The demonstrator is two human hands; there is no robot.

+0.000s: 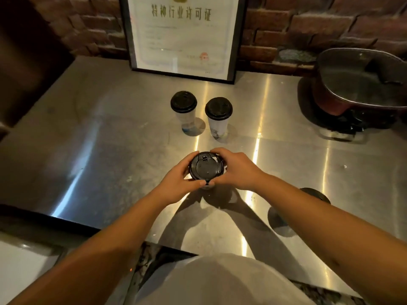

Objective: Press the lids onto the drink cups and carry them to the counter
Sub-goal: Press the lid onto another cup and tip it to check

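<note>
Both hands, left hand [176, 179] and right hand [236, 170], curl round the black lid [206, 166] seated on a cup standing on the steel counter [110, 139]. The thin-walled cup likely crushes easily; pressure belongs on the lid rim.

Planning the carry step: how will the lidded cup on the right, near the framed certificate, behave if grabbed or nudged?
The right lidded cup is tall and tapers to a narrow base, so a high push would probably tip it. Its wall looks thin and pale, so it likely flexes under a hard squeeze. The steel counter looks smooth; a low nudge may slide it.
</note>
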